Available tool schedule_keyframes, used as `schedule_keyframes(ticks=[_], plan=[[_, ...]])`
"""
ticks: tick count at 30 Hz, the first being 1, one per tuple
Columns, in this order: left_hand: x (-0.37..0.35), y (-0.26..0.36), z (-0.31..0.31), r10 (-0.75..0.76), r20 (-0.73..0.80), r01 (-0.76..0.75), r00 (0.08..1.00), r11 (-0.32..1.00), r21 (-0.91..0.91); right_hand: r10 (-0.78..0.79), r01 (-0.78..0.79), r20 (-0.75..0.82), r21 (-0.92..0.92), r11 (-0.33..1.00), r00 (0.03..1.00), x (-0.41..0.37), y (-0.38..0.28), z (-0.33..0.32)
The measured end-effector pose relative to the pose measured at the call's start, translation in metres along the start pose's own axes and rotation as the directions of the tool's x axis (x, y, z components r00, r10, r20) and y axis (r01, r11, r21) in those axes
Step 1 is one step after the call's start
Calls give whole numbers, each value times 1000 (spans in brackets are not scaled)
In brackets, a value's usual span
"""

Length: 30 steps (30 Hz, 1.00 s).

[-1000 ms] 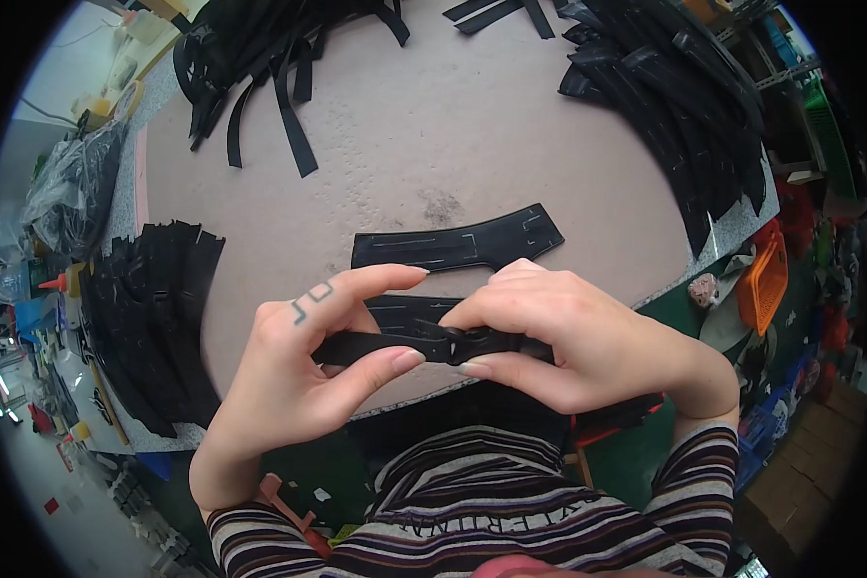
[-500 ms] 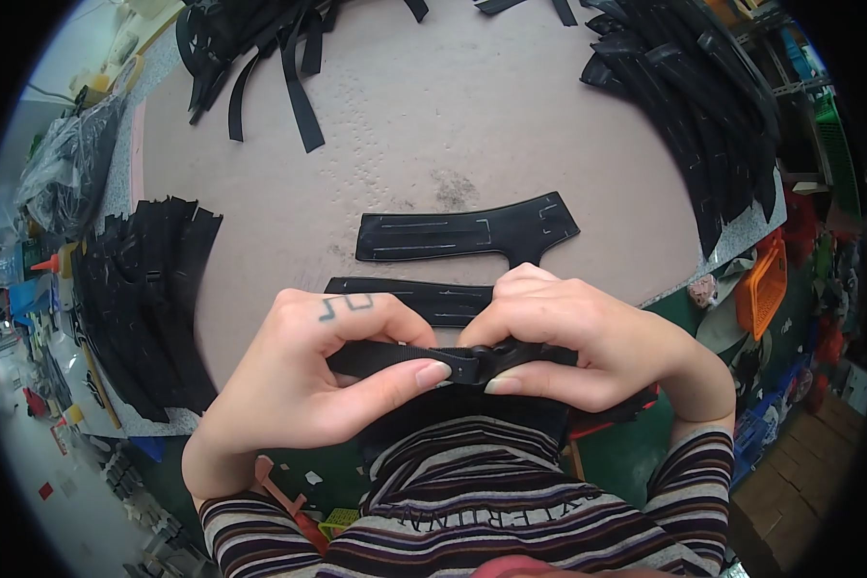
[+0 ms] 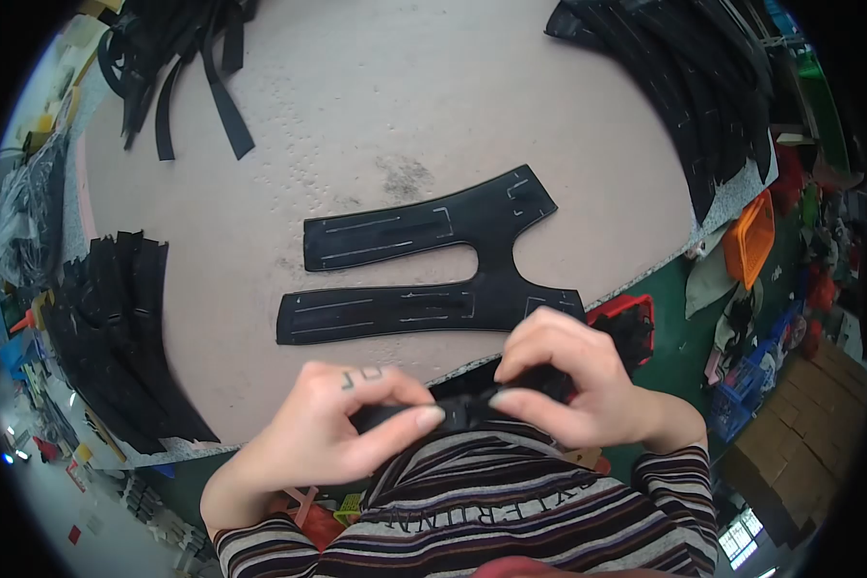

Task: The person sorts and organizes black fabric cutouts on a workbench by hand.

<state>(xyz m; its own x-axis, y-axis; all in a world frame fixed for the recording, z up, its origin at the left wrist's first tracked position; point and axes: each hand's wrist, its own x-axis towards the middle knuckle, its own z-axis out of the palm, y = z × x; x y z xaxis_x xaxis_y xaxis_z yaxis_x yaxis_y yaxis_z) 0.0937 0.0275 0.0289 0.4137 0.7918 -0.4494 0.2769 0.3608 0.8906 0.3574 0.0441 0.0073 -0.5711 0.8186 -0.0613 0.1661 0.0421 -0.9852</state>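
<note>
Near my striped shirt, my left hand (image 3: 356, 424) pinches a black strap with a dark buckle (image 3: 460, 412) at its end. My right hand (image 3: 583, 385) is closed on the black strap on the other side of the buckle, thumb and index finger close together. Just beyond my hands, a black fabric panel (image 3: 496, 260) with white chalk marks lies flat on the table (image 3: 356, 116). Its two long arms point left, and its lower right part reaches behind my right hand.
Black straps (image 3: 169, 77) hang together at the upper left. A stack of black pieces (image 3: 120, 337) lies at the left edge, another pile (image 3: 684, 87) at the upper right. Beyond the table edge are a red bin (image 3: 651, 332) and an orange basket (image 3: 749, 241).
Both hands have moved lower in view, closer to my shirt, with the strap and buckle. The view has shifted, and more of the marked panel shows.
</note>
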Motion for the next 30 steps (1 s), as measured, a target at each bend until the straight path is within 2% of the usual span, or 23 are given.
schedule_keyframes(ticks=[1, 4, 5, 7, 9, 14, 17, 21, 23, 25, 27, 30], plan=[[11, 0, -3, 46, 13, -46, 999, 998, 43, -64, 53, -88, -124, 991, 994, 5, 3, -2], [44, 4, -2, 160, -36, -143, 986, 946, 291, -144, 40, -241, -393, 919, 960, 15, 9, -7], [53, 5, -1, 212, -41, -179, 976, 899, 400, -158, 35, -232, -461, 887, 960, 15, 14, -8], [61, -2, 2, 234, -39, -193, 971, 876, 442, -182, 26, -210, -584, 811, 961, 15, 23, -10], [63, -4, 4, 229, -29, -185, 973, 847, 499, -187, 23, -222, -584, 811, 957, 15, 27, -8], [64, -2, 9, 198, -79, -132, 977, 853, 506, -227, 48, -214, -618, 785, 950, 17, 32, -10], [65, -2, 8, 184, -76, -120, 980, 850, 513, -156, -10, -180, -685, 728, 971, 14, 25, -10], [67, -2, 8, 189, -76, -124, 979, 848, 515, -396, 144, -105, -823, 550, 912, 13, 29, -11], [68, 0, 7, 162, -63, -107, 985, 850, 516, -552, 273, -30, -846, 458, 833, 5, 41, 2], [68, 0, 8, 154, -68, -96, 986, 843, 529, -543, 390, 200, -882, 262, 816, -2, 43, 4], [67, -2, 11, 170, -89, -93, 981, 828, 554, -506, 337, 171, -906, 257, 845, -2, 51, 11], [48, 3, 10, 267, -194, -39, 944, 675, 737, -493, 336, 206, -922, 191, 845, -2, 48, 10]])
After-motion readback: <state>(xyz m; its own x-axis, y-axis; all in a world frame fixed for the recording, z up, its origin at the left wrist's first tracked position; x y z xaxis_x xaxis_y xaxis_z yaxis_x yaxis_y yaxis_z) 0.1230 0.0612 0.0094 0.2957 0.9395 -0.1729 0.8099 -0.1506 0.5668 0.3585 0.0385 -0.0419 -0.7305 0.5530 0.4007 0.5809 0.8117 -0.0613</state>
